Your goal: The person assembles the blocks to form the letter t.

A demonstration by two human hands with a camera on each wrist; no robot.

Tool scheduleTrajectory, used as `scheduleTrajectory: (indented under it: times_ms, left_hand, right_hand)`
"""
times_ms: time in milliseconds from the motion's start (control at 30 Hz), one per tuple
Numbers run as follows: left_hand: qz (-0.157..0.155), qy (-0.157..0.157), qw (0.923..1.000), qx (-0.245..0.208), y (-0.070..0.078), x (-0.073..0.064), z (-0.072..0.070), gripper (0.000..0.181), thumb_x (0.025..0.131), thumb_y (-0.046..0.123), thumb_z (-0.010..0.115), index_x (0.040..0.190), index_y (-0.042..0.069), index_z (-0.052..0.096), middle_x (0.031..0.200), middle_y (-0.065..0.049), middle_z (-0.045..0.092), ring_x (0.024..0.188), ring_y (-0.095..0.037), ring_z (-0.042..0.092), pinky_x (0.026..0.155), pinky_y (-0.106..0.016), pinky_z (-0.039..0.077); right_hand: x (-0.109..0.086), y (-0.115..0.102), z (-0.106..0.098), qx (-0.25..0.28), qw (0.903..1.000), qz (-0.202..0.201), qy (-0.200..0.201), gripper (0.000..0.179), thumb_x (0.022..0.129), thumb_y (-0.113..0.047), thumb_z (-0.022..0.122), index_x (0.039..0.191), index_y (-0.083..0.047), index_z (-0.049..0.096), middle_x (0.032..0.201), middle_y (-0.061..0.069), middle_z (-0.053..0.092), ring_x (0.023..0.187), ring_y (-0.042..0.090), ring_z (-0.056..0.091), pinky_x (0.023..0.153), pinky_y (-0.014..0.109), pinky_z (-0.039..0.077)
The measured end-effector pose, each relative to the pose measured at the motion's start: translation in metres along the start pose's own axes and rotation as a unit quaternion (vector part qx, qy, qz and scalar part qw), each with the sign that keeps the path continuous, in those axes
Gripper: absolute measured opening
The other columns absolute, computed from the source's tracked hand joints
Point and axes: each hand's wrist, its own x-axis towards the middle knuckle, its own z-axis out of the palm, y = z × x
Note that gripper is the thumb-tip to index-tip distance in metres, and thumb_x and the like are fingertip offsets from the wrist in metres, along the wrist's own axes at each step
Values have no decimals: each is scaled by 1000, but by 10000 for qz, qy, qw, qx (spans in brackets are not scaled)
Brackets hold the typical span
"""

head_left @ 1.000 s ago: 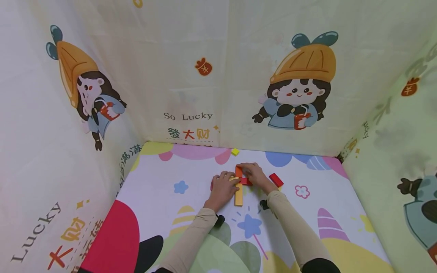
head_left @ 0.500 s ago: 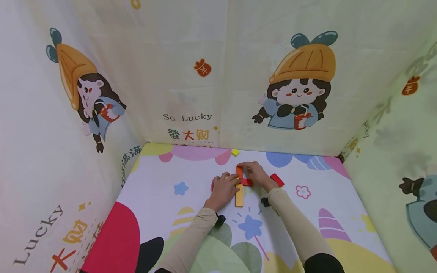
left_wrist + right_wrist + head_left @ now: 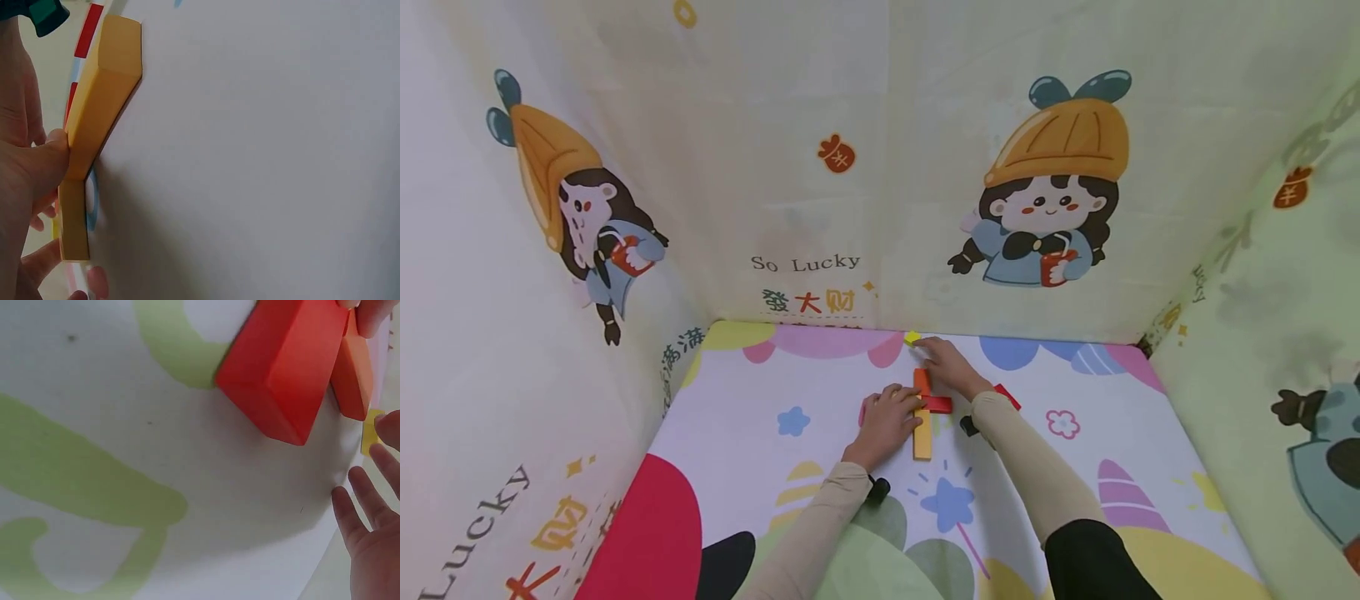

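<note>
Wooden-looking blocks form a cross on the sheet. My left hand [image 3: 886, 425] lies over its left arm. In the left wrist view, the thumb presses where a long yellow block [image 3: 103, 100] meets a second yellow block [image 3: 74, 219], and another fingertip touches that second block's end, holding it. A red block [image 3: 937, 405] makes the right arm, and an orange block [image 3: 922, 381] points away at the top. My right hand [image 3: 953, 368] reaches past them, its fingers spread beside a small bright yellow block [image 3: 912, 337]. Whether they touch it is unclear.
Another red block [image 3: 1007, 397] lies to the right, partly behind my right forearm. The printed sheet [image 3: 820, 375] ends at cloth walls [image 3: 925, 208] at the back and sides. The small yellow block sits close to the back wall.
My right hand has left the orange block and moved away from me to the small yellow block. My left hand has stayed on the cross. The head view has shifted slightly.
</note>
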Motion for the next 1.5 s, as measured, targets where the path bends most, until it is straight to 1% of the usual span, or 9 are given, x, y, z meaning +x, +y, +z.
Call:
scheduleTrajectory:
  times_ms: [100, 200, 267, 367, 567, 833, 1000, 1300, 1500]
  left_hand:
    - [-14, -45, 9997, -231, 0, -1, -2, 36, 102, 39, 66, 136, 28, 69, 153, 4, 59, 148, -30, 47, 109, -57, 44]
    - [-71, -133, 9992, -370, 1, -2, -4, 36, 102, 38, 66, 136, 27, 68, 154, 4, 58, 150, -32, 46, 112, -59, 42]
    - [-119, -181, 9990, -387, 1, -2, -4, 36, 102, 39, 66, 137, 27, 68, 154, 4, 58, 150, -32, 45, 113, -59, 42]
    - [-144, -243, 9989, -367, 1, -1, -5, 37, 103, 40, 65, 138, 28, 68, 155, 5, 56, 151, -31, 44, 114, -59, 41]
    - [-202, -297, 9986, -377, -1, -2, -3, 38, 103, 42, 64, 140, 30, 66, 157, 6, 54, 152, -30, 43, 115, -59, 40]
    - [-148, -228, 9987, -441, -2, -2, -1, 37, 103, 41, 64, 138, 29, 68, 155, 5, 56, 151, -30, 44, 114, -59, 41]
    - [-119, -204, 9990, -376, -2, -2, -1, 37, 103, 42, 64, 138, 30, 68, 155, 6, 57, 150, -28, 45, 113, -58, 41]
    - [-150, -97, 9989, -441, -3, -2, -3, 38, 102, 41, 66, 138, 31, 69, 157, 7, 55, 151, -25, 45, 112, -57, 41]
    - [-115, -113, 9983, -567, -4, -2, -1, 37, 102, 41, 66, 138, 31, 69, 158, 7, 54, 151, -22, 44, 113, -56, 40]
  right_hand:
    - [5, -3, 2, -294, 9996, -42, 27, 45, 101, -3, 59, 146, -5, 57, 150, 19, 56, 140, 39, 52, 121, 55, 39]
    - [9, -5, 3, -491, 9987, 154, 20, 45, 101, -5, 60, 145, -8, 58, 149, 18, 55, 138, 37, 52, 120, 52, 41]
    - [12, -6, 3, -554, 9979, 332, -44, 45, 101, -7, 60, 146, -11, 57, 150, 17, 52, 139, 35, 51, 119, 51, 43]
    - [18, -7, 1, -712, 9964, 435, -130, 48, 102, -9, 60, 150, -12, 54, 153, 17, 48, 139, 36, 51, 118, 51, 44]
    - [29, -9, -3, -994, 9932, 474, -378, 58, 103, -10, 59, 159, -18, 43, 163, 15, 39, 146, 39, 44, 119, 55, 42]
    - [33, -12, -4, -1117, 9899, 590, -646, 59, 104, -16, 60, 160, -24, 43, 164, 9, 42, 144, 39, 43, 115, 57, 46]
    - [34, -9, -2, -1081, 9905, 659, -544, 52, 103, -17, 62, 154, -22, 50, 158, 9, 49, 140, 36, 46, 115, 55, 47]
    - [30, -5, 2, -1047, 9932, 493, -135, 36, 104, -14, 62, 140, -18, 60, 138, 13, 60, 125, 34, 56, 113, 50, 49]
    - [22, -3, 2, -937, 9945, 450, 86, 33, 103, -11, 61, 136, -14, 62, 135, 14, 64, 125, 34, 59, 114, 49, 48]
